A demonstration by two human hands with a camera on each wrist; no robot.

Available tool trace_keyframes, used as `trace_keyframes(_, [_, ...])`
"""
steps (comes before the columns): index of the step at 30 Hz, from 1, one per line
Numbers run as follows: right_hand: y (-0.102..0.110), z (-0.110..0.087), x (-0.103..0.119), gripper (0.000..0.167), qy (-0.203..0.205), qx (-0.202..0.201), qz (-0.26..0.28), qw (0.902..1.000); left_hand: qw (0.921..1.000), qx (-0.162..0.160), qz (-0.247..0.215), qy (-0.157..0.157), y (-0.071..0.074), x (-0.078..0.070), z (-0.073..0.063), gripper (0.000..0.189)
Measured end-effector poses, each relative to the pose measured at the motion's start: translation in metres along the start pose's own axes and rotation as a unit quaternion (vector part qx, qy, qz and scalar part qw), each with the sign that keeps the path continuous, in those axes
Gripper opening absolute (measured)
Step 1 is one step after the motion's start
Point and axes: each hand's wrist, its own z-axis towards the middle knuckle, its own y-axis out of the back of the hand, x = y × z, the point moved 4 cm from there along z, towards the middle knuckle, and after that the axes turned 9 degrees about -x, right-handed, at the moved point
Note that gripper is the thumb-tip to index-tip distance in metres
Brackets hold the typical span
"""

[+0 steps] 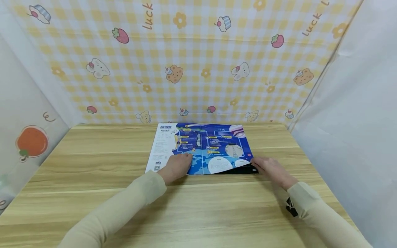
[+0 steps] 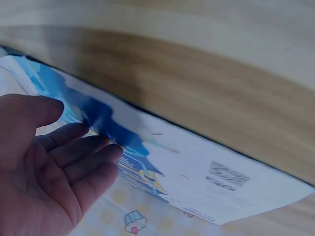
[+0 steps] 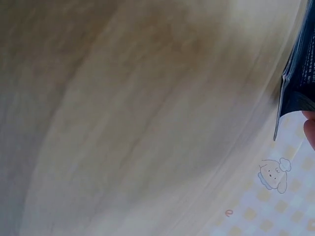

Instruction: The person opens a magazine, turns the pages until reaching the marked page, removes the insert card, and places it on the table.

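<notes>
An open magazine (image 1: 192, 167) lies at the far side of the table, a white and blue left page beside a blue right page (image 1: 227, 148) with text and pictures. My left hand (image 1: 177, 167) rests at the lower part of the left page; in the left wrist view the left hand (image 2: 74, 162) has its fingers loosely bent over the paper. My right hand (image 1: 269, 168) pinches the lower right corner of the right page. That corner is raised, and a dark page (image 1: 245, 169) shows beneath it. Only fingertips (image 3: 309, 130) of the right hand appear in the right wrist view.
The wooden table (image 1: 198, 210) extends toward me. Behind the magazine stands a yellow checked cloth (image 1: 198, 93) with cartoon prints, and a white wall (image 1: 356, 113) stands at the right. A small black object (image 1: 291, 207) is by my right sleeve.
</notes>
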Motion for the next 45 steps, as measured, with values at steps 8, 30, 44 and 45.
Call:
trace_keyframes(8, [0.005,-0.002,0.003,0.019,0.022,-0.042,-0.021,0.9987,0.9983,-0.03,0.006,-0.049,0.001,-0.035,0.013,0.057])
trace_keyframes(30, [0.023,0.007,0.019,0.045,0.133,-0.205,-0.051,0.9684,0.9903,-0.088,0.044,-0.098,-0.007,-0.105,0.051,0.051])
trace_keyframes(44, [0.002,0.007,0.005,0.046,-0.014,-0.049,-0.007,0.9987,0.9877,-0.157,0.001,-0.003,0.012,-0.082,0.063,0.051])
trace_keyframes(45, [-0.002,0.006,0.005,0.047,-0.025,-0.014,-0.001,0.9996,0.9875,-0.158,0.0,-0.001,0.012,-0.08,0.065,0.05])
